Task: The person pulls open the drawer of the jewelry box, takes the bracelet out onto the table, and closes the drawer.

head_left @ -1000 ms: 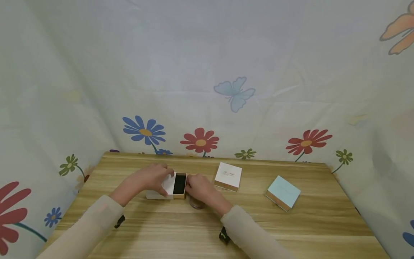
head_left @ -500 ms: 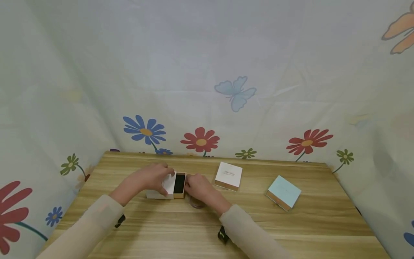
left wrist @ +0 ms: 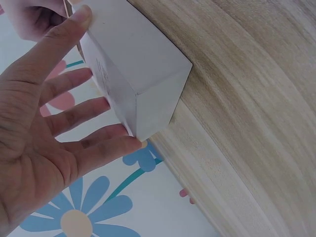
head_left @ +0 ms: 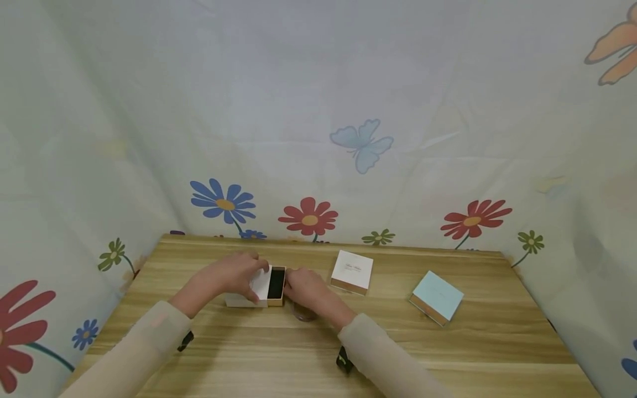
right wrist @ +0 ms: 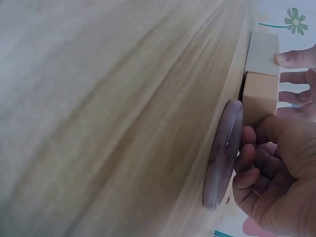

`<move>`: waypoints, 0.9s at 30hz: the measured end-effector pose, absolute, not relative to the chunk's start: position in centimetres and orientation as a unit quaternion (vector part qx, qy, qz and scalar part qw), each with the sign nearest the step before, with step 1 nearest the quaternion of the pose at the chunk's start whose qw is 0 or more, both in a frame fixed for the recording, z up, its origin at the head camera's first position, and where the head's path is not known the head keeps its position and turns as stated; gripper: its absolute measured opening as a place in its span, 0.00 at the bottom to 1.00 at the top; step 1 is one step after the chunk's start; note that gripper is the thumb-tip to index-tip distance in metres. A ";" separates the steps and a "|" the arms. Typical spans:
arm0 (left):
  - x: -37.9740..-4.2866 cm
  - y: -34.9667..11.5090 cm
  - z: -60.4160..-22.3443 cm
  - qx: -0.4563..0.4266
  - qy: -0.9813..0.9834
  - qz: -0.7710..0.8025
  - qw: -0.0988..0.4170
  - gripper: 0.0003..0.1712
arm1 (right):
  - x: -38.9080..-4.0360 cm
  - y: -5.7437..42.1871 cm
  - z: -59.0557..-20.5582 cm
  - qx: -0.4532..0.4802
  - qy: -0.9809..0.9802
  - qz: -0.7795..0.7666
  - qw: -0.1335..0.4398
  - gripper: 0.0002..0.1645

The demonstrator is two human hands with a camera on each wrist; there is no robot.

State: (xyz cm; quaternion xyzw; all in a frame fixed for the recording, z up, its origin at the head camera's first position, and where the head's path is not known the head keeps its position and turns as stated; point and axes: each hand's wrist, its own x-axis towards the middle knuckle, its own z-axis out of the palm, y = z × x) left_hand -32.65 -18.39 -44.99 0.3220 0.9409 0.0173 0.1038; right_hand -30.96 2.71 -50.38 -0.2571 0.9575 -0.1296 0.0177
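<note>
A white slide-out box [head_left: 260, 286] lies on the table, its tan inner tray [head_left: 275, 302] partly out to the right. Black lining [head_left: 276, 283] shows inside the tray. My left hand [head_left: 238, 275] grips the white sleeve, thumb on the near side and fingers on the far part. At the tray's outer end my right hand [head_left: 307, 288] presses with curled fingers, none of them visible inside it. A greyish-purple bangle [right wrist: 223, 155] lies flat on the wood beside the curled right fingers; in the head view the right hand covers part of it.
A white box with lettering [head_left: 352, 271] stands to the right of my right hand. Farther right is a light blue box [head_left: 437, 296], set at an angle. Behind the wooden table [head_left: 278, 359] hangs a flowered cloth [head_left: 298, 138].
The inner tray has slid slightly left into the sleeve, and my right hand has shifted a little with it. My left hand keeps its hold.
</note>
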 end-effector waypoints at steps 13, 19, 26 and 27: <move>-32.6 -18.4 -45.0 0.321 0.941 0.020 0.101 0.42 | -31.3 2.5 -50.1 -0.283 0.953 -0.105 0.014 0.10; -32.7 -18.5 -45.2 0.324 0.941 0.023 0.099 0.41 | -31.4 2.1 -50.2 -0.285 0.952 -0.107 0.016 0.11; -32.7 -18.5 -45.3 0.329 0.940 0.018 0.093 0.41 | -31.5 1.2 -50.4 -0.287 0.952 -0.105 0.014 0.13; -32.7 -18.6 -45.3 0.330 0.939 0.017 0.091 0.41 | -31.5 1.0 -50.4 -0.287 0.953 -0.101 0.009 0.13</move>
